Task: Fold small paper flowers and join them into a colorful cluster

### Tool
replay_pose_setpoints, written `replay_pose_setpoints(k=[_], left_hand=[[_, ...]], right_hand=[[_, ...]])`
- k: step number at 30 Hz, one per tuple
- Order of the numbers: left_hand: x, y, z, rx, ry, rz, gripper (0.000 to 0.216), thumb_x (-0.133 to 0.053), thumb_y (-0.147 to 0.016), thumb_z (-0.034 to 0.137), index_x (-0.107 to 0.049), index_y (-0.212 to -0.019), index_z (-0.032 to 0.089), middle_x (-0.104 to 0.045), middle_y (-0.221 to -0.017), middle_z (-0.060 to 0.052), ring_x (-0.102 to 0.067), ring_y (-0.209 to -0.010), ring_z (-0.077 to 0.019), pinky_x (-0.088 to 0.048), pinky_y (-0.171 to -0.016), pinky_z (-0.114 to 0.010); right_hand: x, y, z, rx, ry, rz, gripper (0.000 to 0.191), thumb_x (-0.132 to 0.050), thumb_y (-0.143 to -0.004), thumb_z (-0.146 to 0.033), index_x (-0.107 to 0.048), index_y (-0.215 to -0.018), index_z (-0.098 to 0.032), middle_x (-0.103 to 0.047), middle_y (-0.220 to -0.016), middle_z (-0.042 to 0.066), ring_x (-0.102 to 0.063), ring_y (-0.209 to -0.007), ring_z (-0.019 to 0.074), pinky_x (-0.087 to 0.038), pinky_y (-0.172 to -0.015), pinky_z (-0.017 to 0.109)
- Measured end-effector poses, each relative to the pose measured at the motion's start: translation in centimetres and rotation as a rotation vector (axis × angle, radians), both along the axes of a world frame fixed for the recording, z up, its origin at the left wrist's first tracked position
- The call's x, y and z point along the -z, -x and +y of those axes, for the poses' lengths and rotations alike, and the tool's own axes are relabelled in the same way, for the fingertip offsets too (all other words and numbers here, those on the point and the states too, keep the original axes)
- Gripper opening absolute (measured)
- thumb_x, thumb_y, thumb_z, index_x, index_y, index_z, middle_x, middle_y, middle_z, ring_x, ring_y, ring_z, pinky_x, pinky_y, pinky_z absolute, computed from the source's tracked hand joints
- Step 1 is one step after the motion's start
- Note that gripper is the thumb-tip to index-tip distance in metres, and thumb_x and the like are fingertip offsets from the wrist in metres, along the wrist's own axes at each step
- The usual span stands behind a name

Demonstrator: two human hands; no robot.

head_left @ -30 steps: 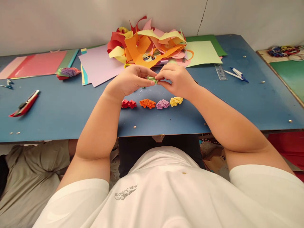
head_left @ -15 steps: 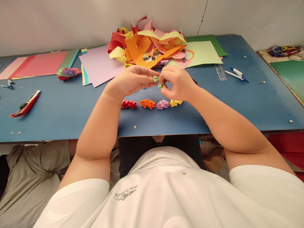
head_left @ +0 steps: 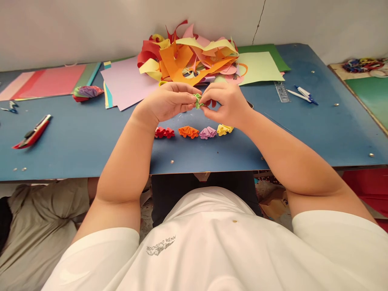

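A small curled green paper piece (head_left: 198,101) is held up over the table between my two hands. My left hand (head_left: 172,101) pinches it from the left with thumb and fingertips. From the right, the fingertips of my right hand (head_left: 226,103) close on its other edge. Below them on the table lies a row of pleated paper pieces: red (head_left: 165,132), orange (head_left: 188,132), purple (head_left: 207,132) and yellow (head_left: 224,129). Fingers partly cover the green piece.
Behind my hands is a heap of coloured paper scraps (head_left: 182,56). A purple sheet (head_left: 130,83) and a pale green sheet (head_left: 262,68) flank it. A red utility knife (head_left: 33,132) lies left; a ruler (head_left: 281,92) and pens (head_left: 303,95) lie right. Another person's leg (head_left: 48,218) is at lower left.
The green pieces seen apart between my hands are now together as one clump. My right fingers have shifted slightly left towards my left fingertips. The paper row stays put.
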State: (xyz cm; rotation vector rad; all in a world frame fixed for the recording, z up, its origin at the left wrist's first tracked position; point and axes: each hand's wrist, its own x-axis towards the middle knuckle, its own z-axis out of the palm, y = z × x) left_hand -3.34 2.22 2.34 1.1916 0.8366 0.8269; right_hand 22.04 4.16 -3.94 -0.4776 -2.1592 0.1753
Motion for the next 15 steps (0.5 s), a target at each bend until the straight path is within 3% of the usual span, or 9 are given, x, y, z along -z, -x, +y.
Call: replay_pose_setpoints(k=[3,7,12,15], left_hand=[[0.09,0.11,0.04,0.005,-0.019,0.011,0.025,-0.088,-0.101,-0.001,-0.101,-0.096,0.019,-0.089,-0.088,-0.002,-0.081,-0.08,-0.0071,-0.066,-0.079,-0.017],[-0.1,0.17,-0.01,-0.001,-0.023,0.038,0.022,-0.09,-0.1,0.0,-0.099,-0.095,0.019,-0.086,-0.085,-0.003,-0.079,-0.079,-0.0076,-0.064,-0.078,-0.019],[-0.39,-0.09,-0.24,0.011,-0.013,0.036,0.023,-0.087,-0.101,-0.001,-0.094,-0.09,0.018,-0.081,-0.081,-0.001,-0.076,-0.076,-0.0056,-0.062,-0.076,-0.017],[-0.29,0.01,-0.21,-0.005,-0.012,0.063,0.017,-0.093,-0.099,0.005,-0.091,-0.09,0.019,-0.079,-0.083,-0.001,-0.076,-0.077,-0.0063,-0.064,-0.079,-0.019]], right_hand=[[-0.22,-0.04,-0.22,0.049,0.0,-0.009,0.014,-0.076,-0.11,-0.023,-0.09,-0.112,-0.028,-0.089,-0.113,0.007,-0.081,-0.095,0.0235,-0.069,-0.086,0.041],[-0.46,-0.09,-0.38,0.054,0.014,0.018,0.016,-0.08,-0.11,-0.024,-0.093,-0.116,-0.031,-0.089,-0.123,0.009,-0.082,-0.105,0.0279,-0.068,-0.078,0.042],[-0.26,-0.21,-0.11,0.053,0.08,0.034,0.012,-0.083,-0.115,-0.026,-0.089,-0.122,-0.032,-0.089,-0.127,0.008,-0.085,-0.11,0.028,-0.072,-0.078,0.04],[-0.06,-0.32,0.07,0.088,0.108,0.01,0.014,-0.089,-0.116,-0.033,-0.085,-0.13,-0.033,-0.089,-0.127,0.008,-0.085,-0.111,0.029,-0.075,-0.08,0.042]])
